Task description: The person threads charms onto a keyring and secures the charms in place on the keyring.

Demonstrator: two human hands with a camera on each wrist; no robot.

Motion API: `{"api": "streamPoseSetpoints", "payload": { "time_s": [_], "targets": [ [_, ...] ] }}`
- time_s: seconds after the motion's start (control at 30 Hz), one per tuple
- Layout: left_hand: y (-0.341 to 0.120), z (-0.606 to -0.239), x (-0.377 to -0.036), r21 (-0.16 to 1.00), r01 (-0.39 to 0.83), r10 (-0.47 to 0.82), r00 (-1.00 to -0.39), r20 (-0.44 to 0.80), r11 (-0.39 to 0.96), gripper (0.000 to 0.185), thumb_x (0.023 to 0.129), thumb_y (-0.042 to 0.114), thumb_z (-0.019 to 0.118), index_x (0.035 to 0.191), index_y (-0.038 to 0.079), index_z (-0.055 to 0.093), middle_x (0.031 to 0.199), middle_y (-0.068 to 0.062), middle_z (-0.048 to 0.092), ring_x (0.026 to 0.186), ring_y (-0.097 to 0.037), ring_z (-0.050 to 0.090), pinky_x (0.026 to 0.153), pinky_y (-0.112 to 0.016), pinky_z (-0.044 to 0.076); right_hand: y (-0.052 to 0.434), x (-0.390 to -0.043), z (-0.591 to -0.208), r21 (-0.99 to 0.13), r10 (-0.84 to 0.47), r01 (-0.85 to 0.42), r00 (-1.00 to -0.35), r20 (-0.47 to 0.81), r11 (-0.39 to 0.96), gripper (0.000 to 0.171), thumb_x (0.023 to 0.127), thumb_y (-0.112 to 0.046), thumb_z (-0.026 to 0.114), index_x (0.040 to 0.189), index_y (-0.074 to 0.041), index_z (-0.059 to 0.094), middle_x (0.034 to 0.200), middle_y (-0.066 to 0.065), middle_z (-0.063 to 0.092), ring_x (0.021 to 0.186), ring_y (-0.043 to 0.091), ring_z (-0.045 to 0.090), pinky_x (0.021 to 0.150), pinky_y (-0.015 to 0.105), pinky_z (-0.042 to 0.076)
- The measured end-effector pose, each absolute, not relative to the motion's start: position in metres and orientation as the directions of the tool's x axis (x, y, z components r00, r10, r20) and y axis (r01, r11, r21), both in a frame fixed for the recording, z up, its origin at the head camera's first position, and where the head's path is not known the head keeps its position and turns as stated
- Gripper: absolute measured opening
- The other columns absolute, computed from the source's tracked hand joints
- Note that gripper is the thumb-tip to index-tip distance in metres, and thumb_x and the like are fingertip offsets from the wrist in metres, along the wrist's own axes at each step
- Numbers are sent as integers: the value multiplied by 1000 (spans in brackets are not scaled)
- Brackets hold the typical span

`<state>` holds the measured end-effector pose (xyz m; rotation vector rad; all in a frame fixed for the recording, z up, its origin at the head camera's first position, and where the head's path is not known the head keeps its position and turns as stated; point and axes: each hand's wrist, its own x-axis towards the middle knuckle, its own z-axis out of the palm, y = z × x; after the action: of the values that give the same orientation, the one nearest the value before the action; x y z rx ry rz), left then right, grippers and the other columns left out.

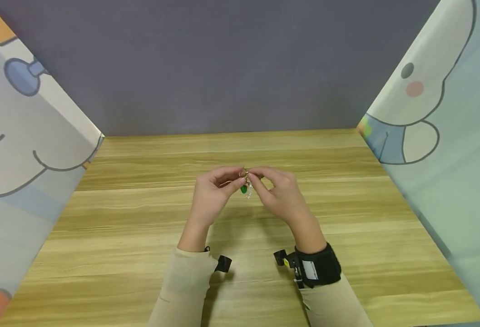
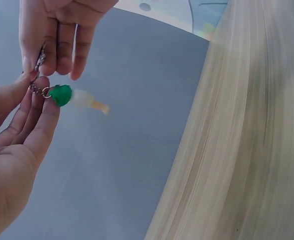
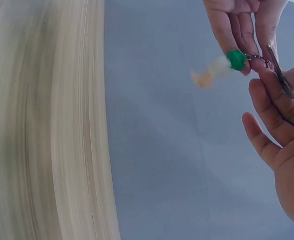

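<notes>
Keychain (image 1: pixel 245 183) is held up over the middle of the table (image 1: pixel 141 236) in the head view, pinched from both sides by the left hand (image 1: pixel 213 193) and the right hand (image 1: pixel 278 193), whose fingertips meet at its ring. A green charm (image 1: pixel 244 189) and a pale piece hang just below the ring, clear of the table. A grey wall (image 1: pixel 223 68) stands behind the table, and cartoon-printed panels (image 1: pixel 448 113) close it in at either side. A black band (image 1: pixel 319 268) is worn on the right wrist. In the left wrist view, the chain (image 2: pixel 36 89) is pinched by curled fingers of the left hand (image 2: pixel 16 145), the green charm (image 2: pixel 60 95) sticks out beside them with a blurred pale piece trailing from it, and the right hand (image 2: pixel 56 35) grips a metal part just above. In the right wrist view, the green charm (image 3: pixel 235 59) is seen at the fingertips of the left hand (image 3: pixel 239 25), the chain (image 3: pixel 257 57) runs from it toward the right hand (image 3: pixel 282 135), and a thin metal piece (image 3: pixel 278 75) is clamped against that hand's fingers.
</notes>
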<state>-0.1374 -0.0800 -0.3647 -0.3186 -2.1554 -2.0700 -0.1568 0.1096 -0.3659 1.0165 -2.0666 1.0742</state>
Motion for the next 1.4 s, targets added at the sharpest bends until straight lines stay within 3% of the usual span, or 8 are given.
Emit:
{"api": "streamPoseSetpoints", "payload": {
  "time_s": [0.17, 0.33, 0.67, 0.93, 1.1, 1.4],
  "targets": [
    [-80, -365, -139, 952, 304, 79, -950, 301, 33, 28, 100, 0, 70, 128, -5, 74, 117, -25, 77, 92, -4, 77, 87, -26, 65, 106, -158, -363, -388, -340, -843, -513, 789, 372, 9, 93, 5, 76, 102, 5, 77, 91, 15, 81, 80, 24, 79, 74, 36, 66],
    [-78, -362, -139, 946, 309, 58, -951, 305, 101, 30, 102, 4, 69, 132, 1, 72, 108, -21, 78, 89, -8, 76, 82, -25, 63, 105, -159, -362, -383, -334, -846, -507, 795, 371, 9, 93, 5, 75, 102, 5, 76, 89, 16, 80, 79, 24, 79, 72, 39, 66],
    [-78, -359, -139, 951, 273, 16, -962, 274, 144, 22, 102, 6, 70, 124, 3, 75, 104, -19, 76, 89, -23, 74, 75, -23, 59, 107, -161, -361, -353, -352, -847, -496, 794, 398, 7, 94, 5, 75, 101, 5, 76, 91, 17, 80, 80, 26, 78, 75, 37, 66],
    [-85, -357, -138, 961, 231, 73, -972, 222, 154, 28, 98, 5, 75, 127, 5, 75, 107, -14, 75, 96, -17, 69, 85, -27, 60, 110, -160, -359, -315, -371, -839, -492, 787, 444, 8, 96, 1, 76, 103, 5, 77, 93, 15, 81, 84, 27, 78, 80, 36, 66],
    [-83, -356, -138, 940, 264, 40, -964, 262, 217, 28, 100, 7, 74, 128, 5, 74, 108, -15, 76, 98, -16, 68, 80, -25, 57, 111, -160, -359, -307, -369, -843, -482, 795, 441, 9, 94, 4, 77, 103, 5, 77, 92, 15, 80, 83, 27, 78, 79, 37, 66],
    [-82, -357, -139, 932, 299, 0, -952, 305, 206, 18, 98, 3, 74, 115, 1, 80, 108, -18, 80, 95, -19, 74, 78, -19, 57, 114, -160, -360, -294, -371, -844, -474, 798, 448, 9, 94, 4, 77, 103, 4, 77, 90, 14, 80, 83, 25, 76, 78, 37, 65]
  ]
}}
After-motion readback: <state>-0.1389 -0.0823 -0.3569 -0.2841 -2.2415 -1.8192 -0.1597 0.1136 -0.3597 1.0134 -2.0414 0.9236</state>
